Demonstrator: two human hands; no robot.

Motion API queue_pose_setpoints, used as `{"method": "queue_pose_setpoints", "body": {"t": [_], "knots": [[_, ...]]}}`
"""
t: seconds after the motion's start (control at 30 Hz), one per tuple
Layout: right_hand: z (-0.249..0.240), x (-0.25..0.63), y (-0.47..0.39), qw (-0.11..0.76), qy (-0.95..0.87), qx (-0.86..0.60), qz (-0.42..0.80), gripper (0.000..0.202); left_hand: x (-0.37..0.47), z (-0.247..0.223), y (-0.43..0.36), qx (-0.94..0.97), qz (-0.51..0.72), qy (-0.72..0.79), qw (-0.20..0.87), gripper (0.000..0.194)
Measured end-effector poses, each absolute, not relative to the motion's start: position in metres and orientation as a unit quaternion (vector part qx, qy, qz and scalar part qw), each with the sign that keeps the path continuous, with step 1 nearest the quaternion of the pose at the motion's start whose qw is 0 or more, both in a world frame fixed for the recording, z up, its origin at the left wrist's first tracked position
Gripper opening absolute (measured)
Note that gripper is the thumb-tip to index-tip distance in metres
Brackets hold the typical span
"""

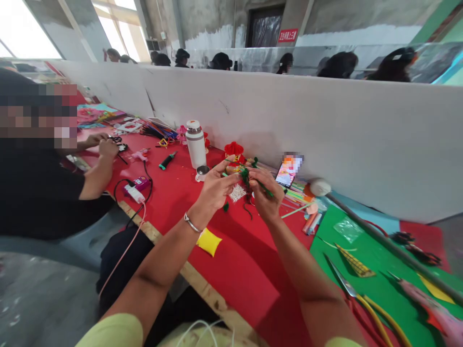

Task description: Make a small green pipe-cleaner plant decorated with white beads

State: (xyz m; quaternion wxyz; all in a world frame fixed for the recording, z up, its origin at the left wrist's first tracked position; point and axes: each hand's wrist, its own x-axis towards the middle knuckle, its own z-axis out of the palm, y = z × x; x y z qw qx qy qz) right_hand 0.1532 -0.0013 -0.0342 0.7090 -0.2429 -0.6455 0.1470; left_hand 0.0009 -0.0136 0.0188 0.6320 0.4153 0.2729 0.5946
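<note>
With my left hand [218, 187] and my right hand [266, 191] I pinch the fuzzy green wire [245, 175] above the red table [226, 272], near the white beads [238, 193], probably so this small piece stays steady.

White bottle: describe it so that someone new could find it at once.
Start at the long white partition behind the red table. Near it, beyond the camera wearer's left hand, the white bottle stands upright. It is tall and capped, unlike the small open metal cup beside it.
</note>
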Motion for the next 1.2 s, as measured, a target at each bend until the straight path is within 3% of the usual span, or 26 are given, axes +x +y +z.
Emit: {"method": "queue_pose_setpoints", "body": {"t": [0.17,0.27,0.5,1.0,1.2], "knots": [[-0.033,0.157,0.004,0.697,-0.496,-0.219,0.469,0.032,-0.012,0.02,-0.008,0.443,0.518,0.266,0.682,0.067],[-0.025,0.171,0.005,0.637,-0.5,-0.202,0.55,0.033,-0.017,0.021,-0.007,0.488,0.52,0.291,0.638,0.056],[-0.012,0.2,0.001,0.592,-0.594,-0.248,0.485,0.02,-0.019,0.031,-0.013,0.603,0.516,0.326,0.514,0.046],[-0.01,0.198,-0.002,0.605,-0.614,-0.268,0.43,0.018,-0.018,0.028,-0.014,0.595,0.523,0.335,0.51,0.045],[-0.005,0.198,-0.008,0.59,-0.66,-0.302,0.354,0.02,-0.019,0.022,-0.012,0.601,0.547,0.364,0.455,0.045]]}}
